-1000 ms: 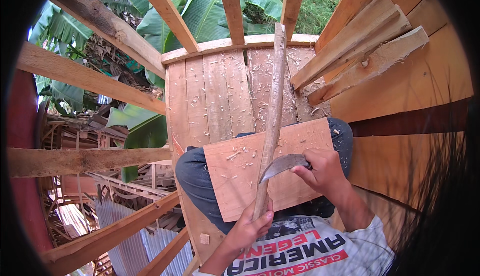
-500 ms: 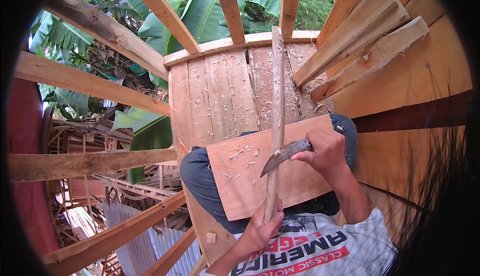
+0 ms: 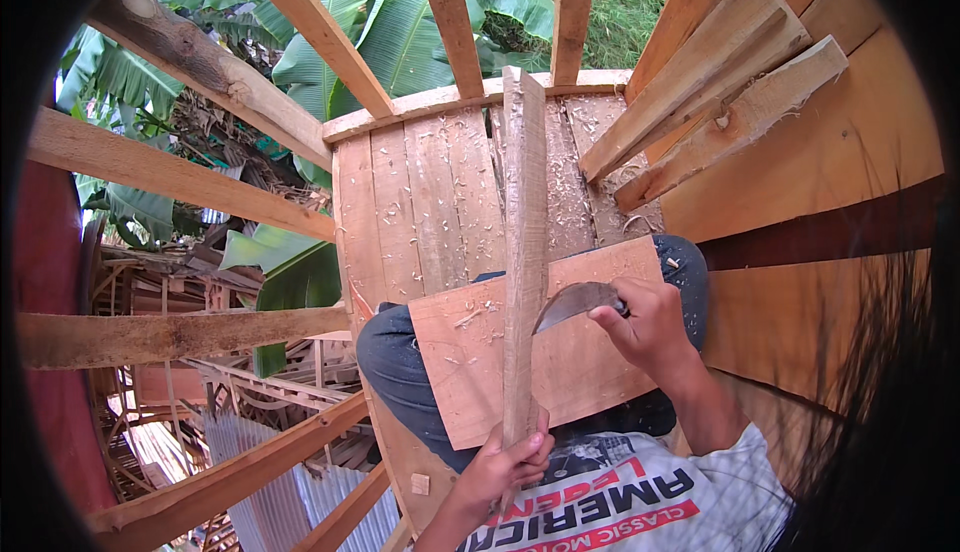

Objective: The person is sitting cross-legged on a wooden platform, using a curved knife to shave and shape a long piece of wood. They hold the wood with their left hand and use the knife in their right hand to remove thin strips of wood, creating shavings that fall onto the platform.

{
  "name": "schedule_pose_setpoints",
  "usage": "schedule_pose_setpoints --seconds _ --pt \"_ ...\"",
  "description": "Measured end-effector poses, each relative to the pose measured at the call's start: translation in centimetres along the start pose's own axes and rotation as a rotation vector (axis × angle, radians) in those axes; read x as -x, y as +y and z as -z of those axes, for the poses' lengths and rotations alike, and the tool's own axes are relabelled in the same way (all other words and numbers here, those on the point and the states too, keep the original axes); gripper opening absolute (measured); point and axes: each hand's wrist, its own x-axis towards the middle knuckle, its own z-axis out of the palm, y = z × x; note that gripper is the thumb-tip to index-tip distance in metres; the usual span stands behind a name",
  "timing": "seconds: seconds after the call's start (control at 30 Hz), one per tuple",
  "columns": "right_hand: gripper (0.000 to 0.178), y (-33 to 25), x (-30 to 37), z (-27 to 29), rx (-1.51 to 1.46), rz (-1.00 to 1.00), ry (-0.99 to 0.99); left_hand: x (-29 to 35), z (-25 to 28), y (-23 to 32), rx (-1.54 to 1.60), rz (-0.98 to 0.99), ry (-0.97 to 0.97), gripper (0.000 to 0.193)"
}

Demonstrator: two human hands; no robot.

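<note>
A long strip of wood point(image 3: 526, 222) stands lengthwise in front of me, with my left hand point(image 3: 508, 464) closed around its near end. My right hand point(image 3: 645, 324) grips a curved knife point(image 3: 575, 304) by its handle, which the fingers mostly hide. The dark blade points left, its tip at the strip's right edge; whether it touches cannot be told. Beneath both lies a flat wooden board point(image 3: 590, 372) across my lap, with a few curled shavings point(image 3: 478, 314) on its left part.
I sit on a plank floor point(image 3: 430, 202) strewn with shavings. Wooden slats point(image 3: 200, 337) rise around the left and far sides. Two rough wood pieces point(image 3: 735, 122) lean at the far right by a plank wall point(image 3: 820, 312). A small wood block point(image 3: 420, 484) lies near left.
The strip has shifted left and turned, now showing a broader face. The knife, earlier lying across the strip, has drawn back to its right edge. My left hand has moved slightly left.
</note>
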Motion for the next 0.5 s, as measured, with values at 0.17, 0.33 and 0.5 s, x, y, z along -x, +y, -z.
schedule_pose_setpoints --seconds 0.17,0.33,0.5 --pt "0.057 -1.1 1.5 -0.4 0.044 0.139 -0.094 0.2 -1.1 -0.1 -0.058 0.162 0.037 0.02" --pt "0.058 -0.4 0.5 -0.4 0.178 0.206 -0.026 -0.2 -1.4 -1.0 -0.067 0.143 0.07 0.017" --pt "0.063 3.9 -2.9 0.2 0.251 -0.161 0.185 0.1 -2.5 -1.5 -0.155 0.118 0.085 0.015"
